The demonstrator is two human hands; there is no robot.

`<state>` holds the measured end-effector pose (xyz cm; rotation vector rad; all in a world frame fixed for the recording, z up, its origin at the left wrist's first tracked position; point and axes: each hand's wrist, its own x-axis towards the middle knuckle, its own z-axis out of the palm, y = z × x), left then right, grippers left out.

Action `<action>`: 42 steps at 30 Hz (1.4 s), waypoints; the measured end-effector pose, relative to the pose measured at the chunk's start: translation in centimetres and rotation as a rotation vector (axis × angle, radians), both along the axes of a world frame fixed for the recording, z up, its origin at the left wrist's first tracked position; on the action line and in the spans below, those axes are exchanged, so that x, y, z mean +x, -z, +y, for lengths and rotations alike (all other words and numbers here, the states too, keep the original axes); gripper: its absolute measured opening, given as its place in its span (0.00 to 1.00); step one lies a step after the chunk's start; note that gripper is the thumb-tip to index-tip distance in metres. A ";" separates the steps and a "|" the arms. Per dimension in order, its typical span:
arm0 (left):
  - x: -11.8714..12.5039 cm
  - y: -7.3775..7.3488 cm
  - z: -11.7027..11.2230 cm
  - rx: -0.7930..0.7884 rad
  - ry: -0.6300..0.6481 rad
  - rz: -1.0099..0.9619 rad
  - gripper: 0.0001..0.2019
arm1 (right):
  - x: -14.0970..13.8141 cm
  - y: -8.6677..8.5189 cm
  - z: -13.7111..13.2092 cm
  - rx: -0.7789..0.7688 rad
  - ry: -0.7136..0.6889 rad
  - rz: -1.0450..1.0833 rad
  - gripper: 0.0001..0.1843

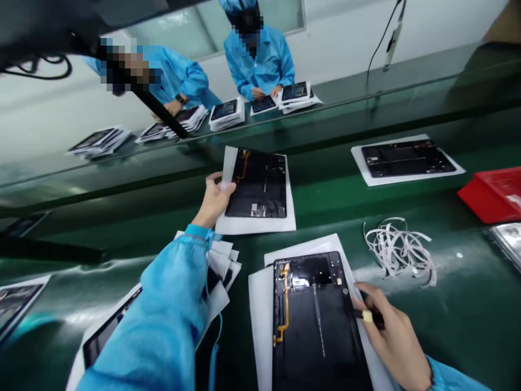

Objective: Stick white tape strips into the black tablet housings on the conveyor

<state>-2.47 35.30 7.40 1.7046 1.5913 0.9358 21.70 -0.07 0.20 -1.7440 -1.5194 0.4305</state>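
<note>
My left hand reaches forward and pinches the left edge of a white paper sheet. On that sheet lies a black tablet back panel with an orange flex cable. Nearer to me, a second black tablet panel rests on white sheets, its long orange flex cable running down the left side. Beside its right edge, my right hand is closed around a small dark tool with a pale yellow patch; most of the tool is hidden by the fingers.
Curled white strips lie in a heap on the green table. Another panel sits at the back right, near a red bin. Papers and panels lie beneath my left arm. Two people in blue work across the bench.
</note>
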 end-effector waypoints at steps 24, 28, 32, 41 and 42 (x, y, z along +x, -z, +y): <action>6.6 5.9 -23.6 0.214 0.721 0.326 0.17 | -0.8 -0.6 1.0 0.081 0.125 0.437 0.04; 7.7 6.0 -23.3 0.188 0.695 0.270 0.12 | -0.6 -0.3 1.2 0.100 0.098 0.432 0.06; 8.3 6.1 -22.9 0.105 0.638 0.224 0.05 | -0.5 -0.2 1.4 0.148 0.071 0.400 0.09; 7.5 5.9 -23.6 0.057 0.652 0.202 0.05 | -0.5 -0.4 1.6 0.191 0.071 0.366 0.12; 7.4 5.9 -23.7 0.052 0.659 0.218 0.05 | -0.5 -0.4 1.6 0.194 0.074 0.366 0.12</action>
